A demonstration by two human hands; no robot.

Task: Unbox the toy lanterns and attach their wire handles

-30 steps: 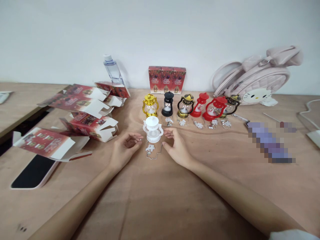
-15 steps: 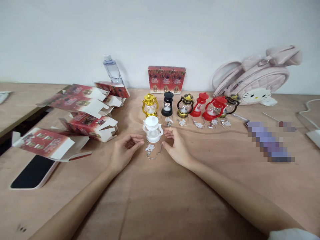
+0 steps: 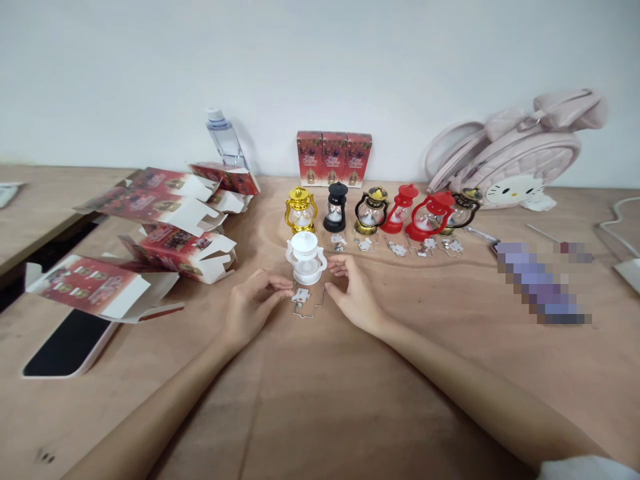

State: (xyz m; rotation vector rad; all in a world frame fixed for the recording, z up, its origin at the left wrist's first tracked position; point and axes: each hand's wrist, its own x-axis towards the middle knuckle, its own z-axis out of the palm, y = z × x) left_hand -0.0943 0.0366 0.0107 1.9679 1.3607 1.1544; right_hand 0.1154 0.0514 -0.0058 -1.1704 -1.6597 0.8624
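A small white lantern (image 3: 306,267) stands upright in front of me, its side handles level with my fingers. Before its base lie a bent metal wire (image 3: 315,308) and a small white piece (image 3: 301,296) with a round silvery spot. The thumb and finger of my left hand (image 3: 253,303) are pinched together at the wire's left side, touching the white piece's edge. My right hand (image 3: 356,293) is open beside the lantern's right side, fingers curved and thumb apart, with the thumb tip close to the wire's right end.
Behind stand a gold lantern (image 3: 301,212), a black lantern (image 3: 335,208) and several red or bronze ones, with wires and white pieces before them. Opened red boxes (image 3: 165,200) and a phone (image 3: 65,347) lie left. Red boxes (image 3: 334,160), a bottle (image 3: 226,143) and a pink bag (image 3: 520,167) line the wall.
My left hand has moved slightly right and down to the wire, and its thumb and finger have closed together. My right hand and the white lantern have stayed in place.
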